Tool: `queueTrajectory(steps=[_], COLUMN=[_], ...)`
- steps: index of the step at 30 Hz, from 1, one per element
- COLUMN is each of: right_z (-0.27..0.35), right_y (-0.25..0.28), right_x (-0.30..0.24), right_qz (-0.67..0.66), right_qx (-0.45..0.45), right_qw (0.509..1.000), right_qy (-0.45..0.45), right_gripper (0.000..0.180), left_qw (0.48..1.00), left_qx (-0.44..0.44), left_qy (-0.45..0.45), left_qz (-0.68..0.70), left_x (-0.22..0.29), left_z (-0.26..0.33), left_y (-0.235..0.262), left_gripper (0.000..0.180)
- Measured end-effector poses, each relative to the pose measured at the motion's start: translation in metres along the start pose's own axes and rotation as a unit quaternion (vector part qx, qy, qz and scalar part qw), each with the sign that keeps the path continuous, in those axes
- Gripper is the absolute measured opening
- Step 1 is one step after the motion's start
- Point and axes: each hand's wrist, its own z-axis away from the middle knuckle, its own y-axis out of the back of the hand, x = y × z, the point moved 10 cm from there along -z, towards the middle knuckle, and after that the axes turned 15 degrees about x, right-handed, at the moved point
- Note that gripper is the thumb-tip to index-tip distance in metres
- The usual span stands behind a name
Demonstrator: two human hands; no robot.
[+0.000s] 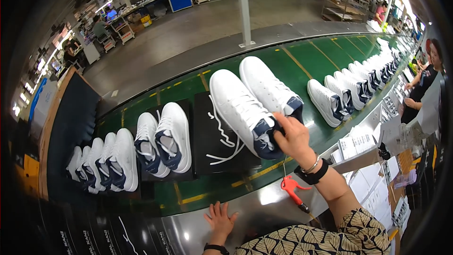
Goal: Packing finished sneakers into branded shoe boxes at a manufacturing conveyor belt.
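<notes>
My right hand (294,136) is closed around the heel collars of a pair of white sneakers (235,101) with navy linings and heels. Their toes point up and away, over a black shoebox (207,134) with white script on its lid. Whether the soles touch the box or conveyor is hidden. With fingers spread, my left hand (220,220) lies on the metal edge (264,204) of the line and holds nothing. Just left of the box, another white sneaker pair (173,134) rests on a black box.
More white sneakers (123,156) stand at the left of the green conveyor (288,66). A long row of sneakers (325,99) runs along its right side. Below my right hand hangs a red air gun (293,191). A co-worker (427,85) stands at far right beside stacked papers (356,147).
</notes>
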Motion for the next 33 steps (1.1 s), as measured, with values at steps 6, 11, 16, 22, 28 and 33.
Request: queueTrajectory(steps=[6,11,16,22,28,33], right_z=[0.002,0.031,0.041,0.072,0.106,0.145], right_y=[-0.074,-0.131,-0.098,-0.133,-0.095,-0.057], right_x=[-0.041,-0.075,-0.106,-0.123,-0.134,-0.128], right_qz=[-0.006,0.027,-0.003,-0.086,-0.126,-0.102], right_qx=[-0.092,-0.256,-0.147,-0.317,-0.198,-0.149], right_qw=[0.995,0.964,0.972,0.939,0.957,0.964], right_qy=[-0.047,0.063,0.184,0.104,0.171,0.196], right_gripper=[0.046,0.037,0.04,0.047,0.034,0.027], left_qw=[0.998,0.997,0.993,0.994,0.833,0.695], left_qx=[0.051,0.072,0.104,0.094,0.083,0.19], left_qy=[-0.026,-0.035,-0.048,-0.043,0.247,0.212], left_qz=[0.021,0.015,0.016,0.036,0.488,0.66], left_x=[0.012,0.015,0.016,0.023,-0.028,0.021], left_z=[-0.005,-0.006,-0.003,-0.007,-0.026,-0.077], left_y=[0.013,0.015,0.017,0.02,0.004,0.111], left_gripper=[0.059,0.057,0.055,0.059,0.057,0.071])
